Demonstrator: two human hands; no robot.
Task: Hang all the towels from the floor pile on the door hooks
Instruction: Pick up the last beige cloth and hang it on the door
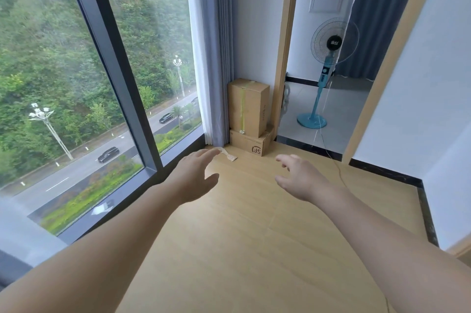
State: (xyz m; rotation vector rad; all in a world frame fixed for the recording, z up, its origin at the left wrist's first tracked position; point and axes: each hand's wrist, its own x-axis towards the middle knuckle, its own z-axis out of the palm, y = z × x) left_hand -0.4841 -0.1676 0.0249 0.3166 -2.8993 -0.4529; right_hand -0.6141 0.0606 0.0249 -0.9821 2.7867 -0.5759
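Both my arms reach forward over a light wooden floor [242, 236]. My left hand [196, 175] is open, fingers spread and pointing toward the room's corner. My right hand [298, 180] is also open, fingers loosely curled, holding nothing. No towel pile and no door hooks show in this view. A small crumpled beige scrap [229, 156] lies on the floor just beyond my left fingertips.
A big window [102, 83] fills the left side, with grey curtains [216, 58] at the corner. Two stacked cardboard boxes [248, 109] stand against the wall. A doorway [331, 83] opens ahead, with a blue standing fan [328, 58] beyond and a thin cord [328, 149] trailing across the floor.
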